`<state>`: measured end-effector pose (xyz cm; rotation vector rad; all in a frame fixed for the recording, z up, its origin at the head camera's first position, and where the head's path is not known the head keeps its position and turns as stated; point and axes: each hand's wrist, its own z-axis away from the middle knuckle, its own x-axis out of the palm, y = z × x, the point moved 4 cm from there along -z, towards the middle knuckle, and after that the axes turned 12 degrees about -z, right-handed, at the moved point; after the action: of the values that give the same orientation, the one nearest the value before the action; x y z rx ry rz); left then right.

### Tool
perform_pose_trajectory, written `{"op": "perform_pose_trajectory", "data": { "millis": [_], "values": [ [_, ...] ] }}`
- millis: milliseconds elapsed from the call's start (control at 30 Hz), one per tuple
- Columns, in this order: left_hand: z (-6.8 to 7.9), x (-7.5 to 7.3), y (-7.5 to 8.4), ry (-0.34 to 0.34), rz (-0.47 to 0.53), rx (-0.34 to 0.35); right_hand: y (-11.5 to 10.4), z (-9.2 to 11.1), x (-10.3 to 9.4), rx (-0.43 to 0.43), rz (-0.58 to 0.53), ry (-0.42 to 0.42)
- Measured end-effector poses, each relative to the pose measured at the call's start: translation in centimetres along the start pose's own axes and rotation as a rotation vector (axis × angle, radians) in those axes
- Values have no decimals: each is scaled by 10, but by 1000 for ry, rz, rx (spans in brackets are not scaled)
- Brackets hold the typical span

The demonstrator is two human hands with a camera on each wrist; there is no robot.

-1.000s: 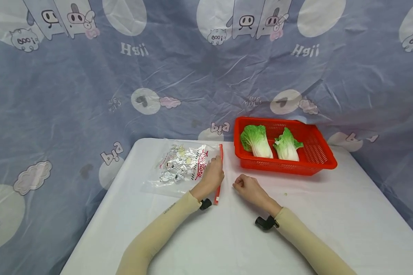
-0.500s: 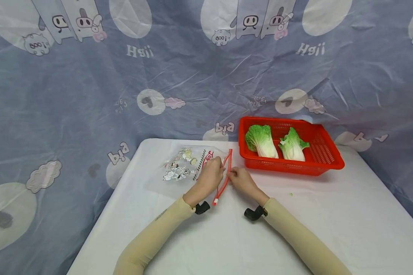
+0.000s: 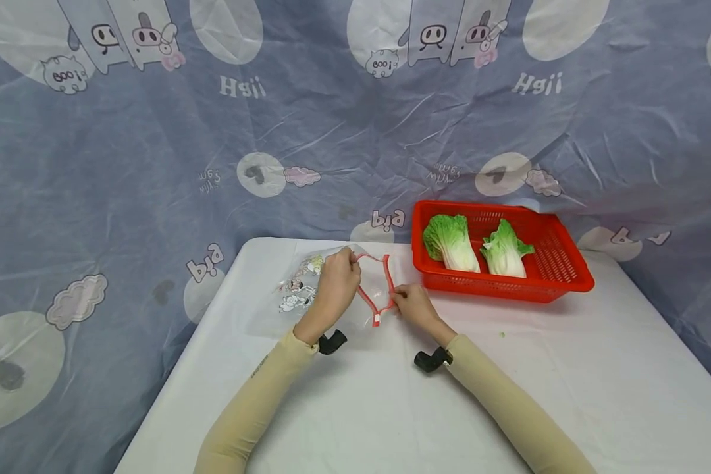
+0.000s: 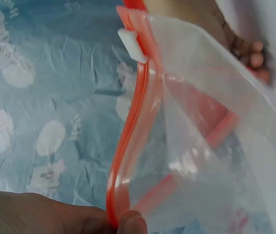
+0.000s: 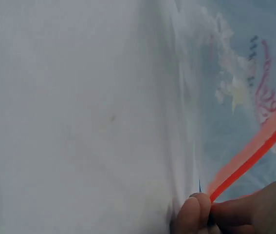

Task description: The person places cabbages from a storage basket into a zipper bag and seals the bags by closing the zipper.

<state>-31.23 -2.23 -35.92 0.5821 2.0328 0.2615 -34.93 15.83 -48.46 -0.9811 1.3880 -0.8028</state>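
Grey-blue printed cloth [image 3: 166, 178] hangs behind a white table [image 3: 391, 408], where a clear plastic bag [image 3: 296, 299] sits between nine and ten o'clock from the right hand [image 3: 417, 306]. That hand's thumb and fingers are together, pinching one red edge; the left hand [image 3: 334, 286] pinches the opposite edge likewise. Between them the mouth gapes, its white slider [image 3: 376, 318] at six o'clock. Two cabbages [image 3: 457, 247] lie in a red basket [image 3: 503, 286], two o'clock from the right hand.

The bag [image 3: 299, 296] is clear, glossy plastic, its zip strip [image 4: 132, 114] smooth and shiny; the basket [image 3: 486, 285], perforated plastic. Matt, stretchy-looking cloth sleeves [image 3: 243, 409] — and a creased, faintly sheeny backdrop [image 3: 332, 118].
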Motion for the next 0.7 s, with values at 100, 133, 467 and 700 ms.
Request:
{"op": "perform_pose_trajectory", "data": {
  "millis": [100,133,467,700],
  "values": [
    [-3,-6,-7,23,16,-25,6,-2,1,45,-22,-32],
    [-4,-7,-9,15,25,-34,7,-3,0,55,-24,-39],
    [-3,13,-12,-260,249,-134,-26,3,-17,-14,94,-81],
    [-2,23,-9,-330,271,-122,-64,3,-58,-83,44,26]
  ]
}}
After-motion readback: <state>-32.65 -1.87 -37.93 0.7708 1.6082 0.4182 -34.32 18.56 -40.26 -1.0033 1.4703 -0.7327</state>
